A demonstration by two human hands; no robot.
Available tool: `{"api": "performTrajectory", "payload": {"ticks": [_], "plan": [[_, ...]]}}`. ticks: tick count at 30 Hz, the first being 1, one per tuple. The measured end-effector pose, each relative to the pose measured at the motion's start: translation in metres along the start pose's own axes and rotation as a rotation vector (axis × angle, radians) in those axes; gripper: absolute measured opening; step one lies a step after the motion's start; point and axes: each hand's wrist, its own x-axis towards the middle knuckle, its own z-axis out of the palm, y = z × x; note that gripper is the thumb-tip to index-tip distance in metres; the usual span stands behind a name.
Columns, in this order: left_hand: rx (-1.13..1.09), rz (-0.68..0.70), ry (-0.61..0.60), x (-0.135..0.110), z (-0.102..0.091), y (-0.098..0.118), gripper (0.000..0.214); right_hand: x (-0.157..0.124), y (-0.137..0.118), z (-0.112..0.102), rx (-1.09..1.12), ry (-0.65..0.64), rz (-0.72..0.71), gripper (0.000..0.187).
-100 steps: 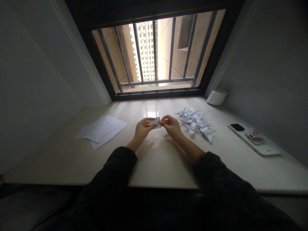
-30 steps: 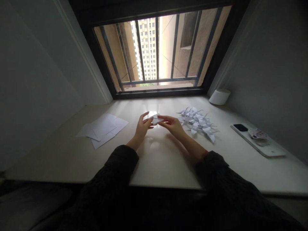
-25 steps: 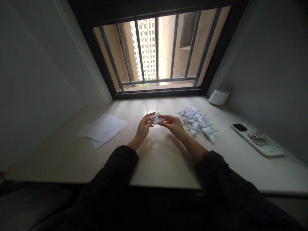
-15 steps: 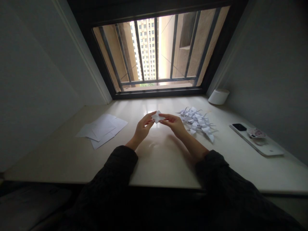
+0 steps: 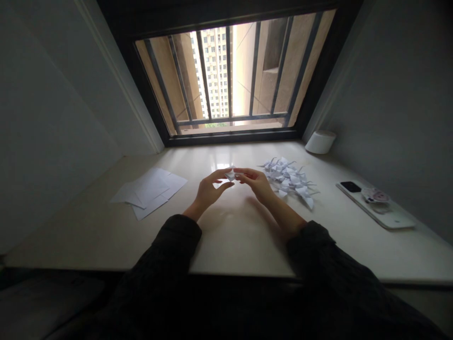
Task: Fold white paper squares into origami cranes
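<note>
A small folded piece of white paper [image 5: 230, 175] is held up over the middle of the white sill between both hands. My left hand [image 5: 209, 190] grips its left side, the index finger along the upper edge and the thumb at the lower edge. On the other side, my right hand [image 5: 257, 183] pinches the paper between thumb and fingers. Fingertips cover part of the folds. Just right of my right hand lies a heap of folded paper cranes [image 5: 288, 177].
Several loose white paper sheets [image 5: 152, 189] overlap at the left. A phone [image 5: 377, 208] with a round grip on its back lies at the right. A white cylindrical object [image 5: 320, 142] stands in the back right corner, near the barred window [image 5: 230, 78].
The left thumb has moved down and right along the folded paper, and the paper shows a different, more tilted face. The right hand keeps its pinch nearly in place.
</note>
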Motion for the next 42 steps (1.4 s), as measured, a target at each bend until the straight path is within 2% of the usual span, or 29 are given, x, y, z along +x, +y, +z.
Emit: {"api": "performTrajectory", "payload": {"ticks": [4,12,17,23,28,35,42], "plan": [[-0.041,-0.057,-0.013,0.001,0.000,-0.002,0.032,-0.002,0.000,0.000,-0.054,0.017,-0.022,0.037],[-0.010,-0.119,0.017,0.001,0.001,-0.002,0.028,-0.002,0.003,0.000,-0.097,0.028,-0.041,0.034],[-0.157,-0.101,0.027,0.004,0.003,-0.011,0.030,-0.003,0.004,0.001,-0.092,0.066,-0.036,0.032],[-0.238,-0.123,0.138,0.005,0.003,-0.014,0.026,-0.004,0.004,0.006,-0.095,0.072,-0.066,0.030],[-0.271,-0.193,0.250,0.004,0.005,-0.011,0.025,-0.006,0.005,0.009,-0.129,0.039,-0.105,0.026],[-0.230,-0.048,0.257,0.004,0.004,-0.015,0.016,-0.008,-0.001,0.006,-0.120,0.033,-0.126,0.023],[-0.207,-0.108,0.282,0.003,0.007,-0.012,0.022,-0.008,-0.003,0.005,-0.113,0.062,-0.070,0.026]]}}
